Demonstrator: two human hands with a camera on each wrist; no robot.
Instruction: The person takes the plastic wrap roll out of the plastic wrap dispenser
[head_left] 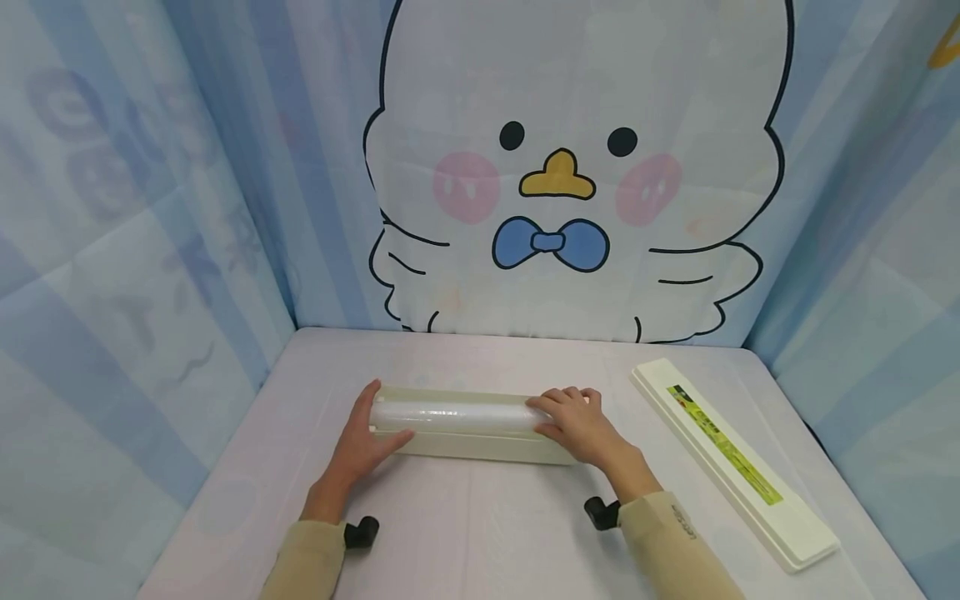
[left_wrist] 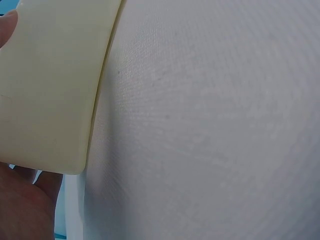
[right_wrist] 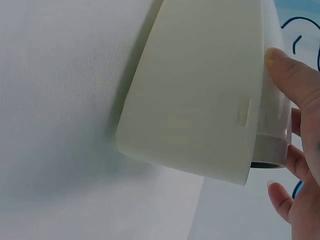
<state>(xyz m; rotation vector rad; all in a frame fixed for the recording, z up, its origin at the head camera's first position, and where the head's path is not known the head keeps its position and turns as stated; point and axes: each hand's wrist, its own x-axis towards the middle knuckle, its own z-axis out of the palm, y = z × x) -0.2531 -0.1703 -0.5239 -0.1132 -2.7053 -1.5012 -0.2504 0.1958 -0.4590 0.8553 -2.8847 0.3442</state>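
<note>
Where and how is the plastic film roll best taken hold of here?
Probably by its right end, from above, with the right hand: in the right wrist view, that end of the plastic film roll stands proud of the box wall, leaving its rounded side exposed for a pinch across it.

In the head view, the box point(head_left: 483, 447) lay on the table point(head_left: 450, 533) just below the frame's centre, the roll point(head_left: 450, 414) lengthwise in it. The left hand point(head_left: 358, 446) was at the box's left end, the right hand point(head_left: 588, 429) on the roll's right end. The lid point(head_left: 697, 450) lay slantwise at lower right; the backdrop point(head_left: 330, 167) hung behind the table.
</note>
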